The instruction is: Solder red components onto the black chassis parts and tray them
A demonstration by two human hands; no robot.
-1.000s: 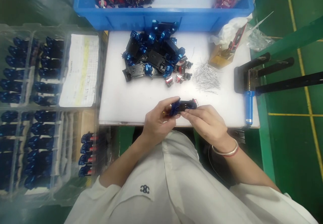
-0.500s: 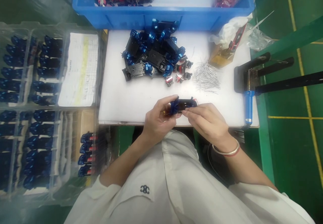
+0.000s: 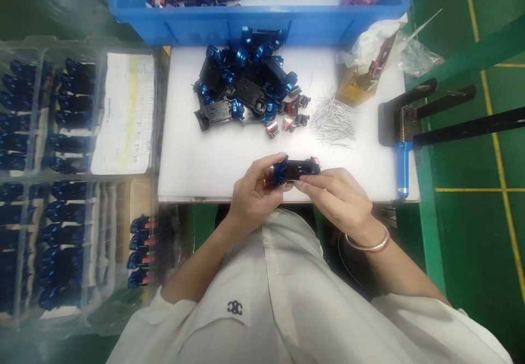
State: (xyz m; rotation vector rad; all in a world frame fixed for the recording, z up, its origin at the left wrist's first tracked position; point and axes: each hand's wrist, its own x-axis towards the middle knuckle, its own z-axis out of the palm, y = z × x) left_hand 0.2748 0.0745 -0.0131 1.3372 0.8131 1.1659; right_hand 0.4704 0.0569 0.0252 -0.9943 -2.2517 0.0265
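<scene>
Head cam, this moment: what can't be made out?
All in the head view:
Held part: underside and parts of its ends hidden by the left hand and right hand.
Blue bin: far side and some contents cut off by the top edge.
Paper sheet: writing too small and blurred to read.
Pins: too small to make out their tips or exact shape.

Inspection finds your head-worn camera looking forward and down from above your chest, close over your white coat (image 3: 246,298). Your left hand (image 3: 254,200) and right hand (image 3: 338,200) sit mid-frame at the near edge of the surface (image 3: 197,167). The wide view reaches a blue bin (image 3: 254,33) beyond the far edge and clear plastic trays (image 3: 24,178) leftward.
</scene>
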